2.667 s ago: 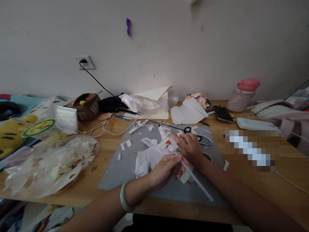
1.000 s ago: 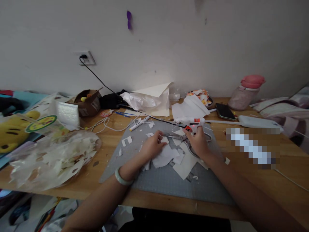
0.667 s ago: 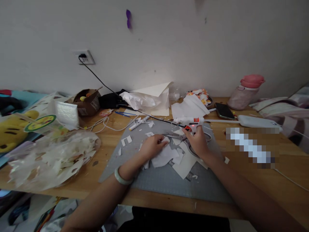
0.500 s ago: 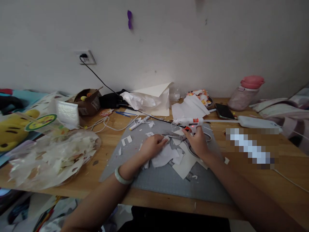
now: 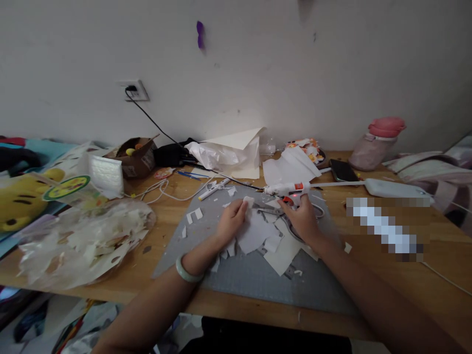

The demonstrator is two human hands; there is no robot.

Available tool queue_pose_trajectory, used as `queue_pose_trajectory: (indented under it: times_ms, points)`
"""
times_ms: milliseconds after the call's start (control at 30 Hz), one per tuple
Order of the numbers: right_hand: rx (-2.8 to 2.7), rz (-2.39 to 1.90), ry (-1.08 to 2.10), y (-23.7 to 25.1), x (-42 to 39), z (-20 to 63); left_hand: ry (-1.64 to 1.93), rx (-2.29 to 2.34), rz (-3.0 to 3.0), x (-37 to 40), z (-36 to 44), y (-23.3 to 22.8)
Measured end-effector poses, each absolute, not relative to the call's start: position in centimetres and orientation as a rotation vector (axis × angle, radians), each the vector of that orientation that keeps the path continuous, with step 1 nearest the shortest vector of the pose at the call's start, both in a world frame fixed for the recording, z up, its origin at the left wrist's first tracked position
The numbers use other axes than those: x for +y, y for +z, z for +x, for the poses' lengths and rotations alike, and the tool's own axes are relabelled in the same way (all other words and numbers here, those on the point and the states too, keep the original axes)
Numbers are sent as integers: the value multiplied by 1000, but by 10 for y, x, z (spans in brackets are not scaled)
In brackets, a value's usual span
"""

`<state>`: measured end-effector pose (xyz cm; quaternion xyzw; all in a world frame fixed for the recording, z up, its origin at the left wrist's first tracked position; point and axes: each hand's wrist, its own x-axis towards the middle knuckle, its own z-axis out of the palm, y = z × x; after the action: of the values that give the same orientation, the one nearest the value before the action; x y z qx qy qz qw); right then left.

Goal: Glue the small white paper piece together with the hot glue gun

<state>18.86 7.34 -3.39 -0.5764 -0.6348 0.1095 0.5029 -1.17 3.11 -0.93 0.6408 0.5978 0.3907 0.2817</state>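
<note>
At centre frame, on the grey cutting mat [image 5: 258, 280], my left hand [image 5: 230, 220] pinched a small white paper scrap [image 5: 248, 201] between thumb and fingertips, its grip narrow and closed on that piece, just above the loose pile of white paper cutouts [image 5: 260, 236]. My right hand [image 5: 303, 217] sat just right of the pile with its grip wrapped around the handle of the white glue gun [image 5: 285, 188], whose nozzle pointed left toward the scrap; a red light glowed at the handle. Scissors [image 5: 273, 210] lay on the mat between my two hands, partly under the right one. A pale bangle [image 5: 185, 269] circled my left wrist. At the left of the frame a clear bag of paper offcuts [image 5: 81, 243] rested on the wooden surface [image 5: 398, 290]. Toward the upper right stood a pink-lidded bottle [image 5: 376, 142], with a dark phone [image 5: 341, 170] lying near it.
</note>
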Motion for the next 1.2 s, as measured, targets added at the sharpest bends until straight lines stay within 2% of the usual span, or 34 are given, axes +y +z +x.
queue_pose_trajectory:
  times_ms: [433,1200]
  points:
    - [-1617,-1363,285,-31,71,185,1147,1484,1533,31,-13,-12]
    - [-1626,-1389,292,-35,72,185,1091,1499,1655,28,-9,-12]
